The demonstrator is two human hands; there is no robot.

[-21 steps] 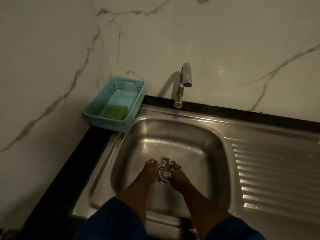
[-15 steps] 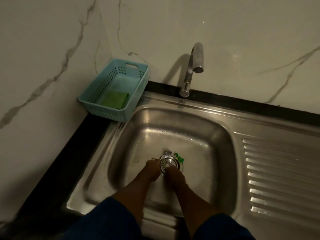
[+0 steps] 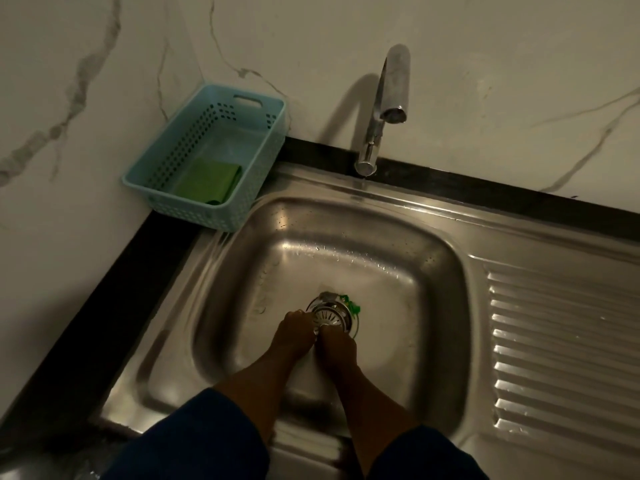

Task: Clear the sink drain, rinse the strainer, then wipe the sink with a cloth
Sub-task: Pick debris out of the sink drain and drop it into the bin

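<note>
Sink [image 3: 433, 271]: I am looking down into the steel basin. Drops are clinging to its far wall, and the drain is sitting mid-floor.
Drainboard [image 3: 561, 358]: ribbed steel is lying to the right of the basin, and nothing is standing on the part I can see.
Desk [image 3: 104, 306]: a dark edge is running along the left and back of the sink, carrying the basket.
Basket [image 3: 194, 213]: pale blue, it is standing at the back left corner, well apart from the hands and blocking nothing.
Faucet [image 3: 377, 109]: its spout is hanging over the basin's back edge, and I am seeing no water running. I am judging the path up to it as open for the rinse.
Cloth [image 3: 207, 181]: green and folded, it is lying inside the basket, waiting for the wipe.
Left hand [image 3: 294, 336]: its fingers [image 3: 301, 315] are curling in and pinching the strainer's left rim.
Right hand [image 3: 337, 344]: its fingers [image 3: 325, 329] are pinching the near rim.
Strainer [image 3: 331, 315]: it is sitting at the drain between both hands. I cannot tell whether it is already unseated. I am judging this as the lift-out, so I am aiming to raise it straight and level.
Green scraps [image 3: 353, 306]: they are clinging at the strainer's far right edge. If I tilt it, I am risking dropping them down the drain.
</note>
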